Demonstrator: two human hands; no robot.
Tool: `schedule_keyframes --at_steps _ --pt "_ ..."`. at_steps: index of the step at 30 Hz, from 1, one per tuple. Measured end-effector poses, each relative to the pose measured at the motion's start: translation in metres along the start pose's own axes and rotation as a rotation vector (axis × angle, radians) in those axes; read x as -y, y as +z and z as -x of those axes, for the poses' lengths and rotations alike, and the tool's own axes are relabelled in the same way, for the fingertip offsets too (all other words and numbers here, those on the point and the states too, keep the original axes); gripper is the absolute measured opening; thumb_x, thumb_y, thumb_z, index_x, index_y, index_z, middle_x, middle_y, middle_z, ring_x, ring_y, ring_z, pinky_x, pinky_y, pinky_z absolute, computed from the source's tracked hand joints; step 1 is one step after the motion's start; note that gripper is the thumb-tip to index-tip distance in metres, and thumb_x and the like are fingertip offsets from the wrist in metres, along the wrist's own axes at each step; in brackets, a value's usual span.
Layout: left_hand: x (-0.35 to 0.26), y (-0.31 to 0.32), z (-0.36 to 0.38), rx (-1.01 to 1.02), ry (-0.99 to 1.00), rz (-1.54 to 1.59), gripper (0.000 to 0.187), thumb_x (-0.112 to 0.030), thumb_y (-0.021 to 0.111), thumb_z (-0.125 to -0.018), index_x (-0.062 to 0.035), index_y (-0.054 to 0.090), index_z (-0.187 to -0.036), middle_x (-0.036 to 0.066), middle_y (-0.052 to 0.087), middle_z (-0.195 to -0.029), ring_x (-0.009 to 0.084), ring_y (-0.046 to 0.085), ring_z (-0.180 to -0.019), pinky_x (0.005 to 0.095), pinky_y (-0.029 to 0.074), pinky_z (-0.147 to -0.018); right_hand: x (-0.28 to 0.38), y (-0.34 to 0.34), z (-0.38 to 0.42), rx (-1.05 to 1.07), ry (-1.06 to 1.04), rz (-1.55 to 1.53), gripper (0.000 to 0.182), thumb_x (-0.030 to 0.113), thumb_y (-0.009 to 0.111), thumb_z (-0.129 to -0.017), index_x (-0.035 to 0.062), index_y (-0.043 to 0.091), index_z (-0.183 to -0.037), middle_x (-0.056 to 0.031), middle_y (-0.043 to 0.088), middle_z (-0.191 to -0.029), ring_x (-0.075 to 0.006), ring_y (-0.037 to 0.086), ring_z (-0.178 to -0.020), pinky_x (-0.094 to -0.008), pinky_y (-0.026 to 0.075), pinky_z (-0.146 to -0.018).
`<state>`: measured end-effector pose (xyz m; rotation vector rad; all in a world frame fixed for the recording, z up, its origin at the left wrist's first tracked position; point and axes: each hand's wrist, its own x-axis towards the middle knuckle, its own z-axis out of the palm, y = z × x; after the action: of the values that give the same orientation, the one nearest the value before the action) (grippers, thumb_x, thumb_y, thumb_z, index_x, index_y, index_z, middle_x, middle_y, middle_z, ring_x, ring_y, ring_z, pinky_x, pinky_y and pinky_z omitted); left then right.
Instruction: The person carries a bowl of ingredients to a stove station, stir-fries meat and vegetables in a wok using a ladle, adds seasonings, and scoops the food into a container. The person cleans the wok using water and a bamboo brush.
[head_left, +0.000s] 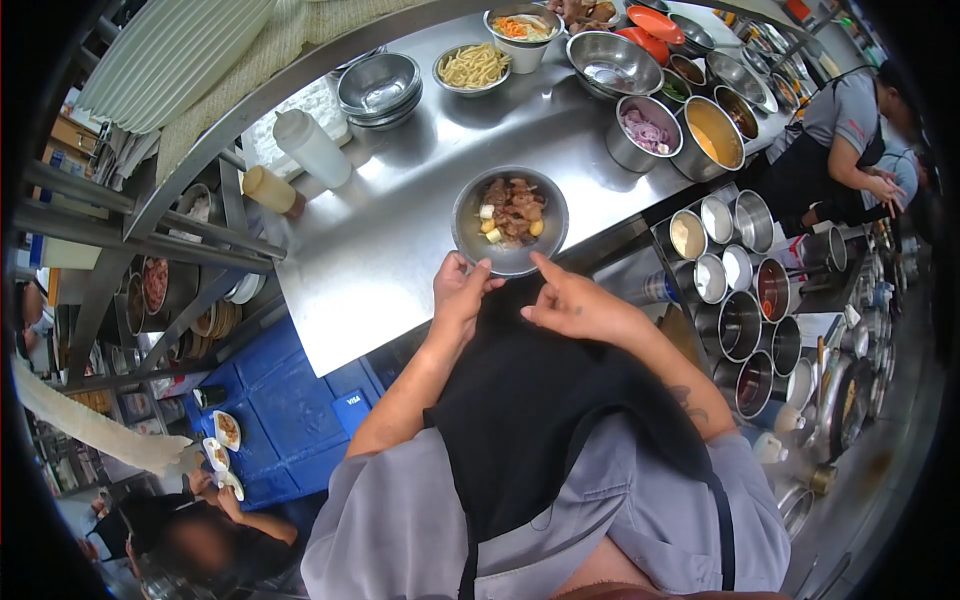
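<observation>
A metal bowl (pixel 461 217) sits on the steel counter in front of me. Browned chunks of meat (pixel 518 205) lie in it, with pale and yellow pieces at the left and lower side. My left hand (pixel 462 292) is closed at the bowl's near left rim, its thumb against the edge and its other fingers curled. At the near right rim is my right hand (pixel 580 300), its index finger stretched toward the edge. The right thumb stands apart, and nothing shows between those fingers.
Stacked metal bowls (pixel 380 88), a bowl of fries (pixel 474 69) and a squeeze bottle (pixel 312 148) stand on the counter (pixel 375 265). Pots of sliced onion (pixel 645 128) and orange sauce (pixel 714 135) are at right. Co-workers (pixel 835 140) stand at far right and lower left.
</observation>
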<state>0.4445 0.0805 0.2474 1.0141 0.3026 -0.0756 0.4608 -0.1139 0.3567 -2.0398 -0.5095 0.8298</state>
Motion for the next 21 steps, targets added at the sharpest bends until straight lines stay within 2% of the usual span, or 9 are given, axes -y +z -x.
schedule_keyframes --at_steps 10,12,21 --pt "-0.002 -0.004 0.002 -0.012 -0.067 0.063 0.009 -0.007 0.057 -0.094 -0.0068 0.049 -0.096 0.006 0.062 -0.097 0.0121 0.061 -0.083 0.0285 0.054 -0.074 0.003 0.006 -0.001 -0.046 -0.037 0.041 0.087 0.028 0.065 -0.087 -0.0184 0.014 -0.14 -0.0155 0.064 -0.074 -0.0241 0.063 -0.067 -0.0325 0.05 -0.064" --pt "-0.003 -0.002 -0.001 -0.025 -0.084 0.066 0.009 -0.007 0.057 -0.094 -0.0069 0.049 -0.096 0.007 0.062 -0.096 0.0123 0.061 -0.083 0.0286 0.054 -0.074 0.006 0.007 -0.002 -0.039 0.013 0.035 0.088 0.024 0.066 -0.088 -0.0149 0.01 -0.143 -0.0118 0.066 -0.076 -0.0152 0.061 -0.062 -0.0264 0.048 -0.06" --pt "-0.006 -0.006 -0.007 -0.025 -0.082 0.087 0.008 -0.007 0.056 -0.094 -0.0072 0.048 -0.096 0.007 0.062 -0.095 0.0125 0.061 -0.082 0.028 0.054 -0.073 0.007 0.011 -0.01 -0.061 -0.009 0.075 0.089 0.025 0.067 -0.087 -0.0159 0.011 -0.142 -0.0132 0.066 -0.076 -0.018 0.061 -0.061 -0.0279 0.048 -0.059"
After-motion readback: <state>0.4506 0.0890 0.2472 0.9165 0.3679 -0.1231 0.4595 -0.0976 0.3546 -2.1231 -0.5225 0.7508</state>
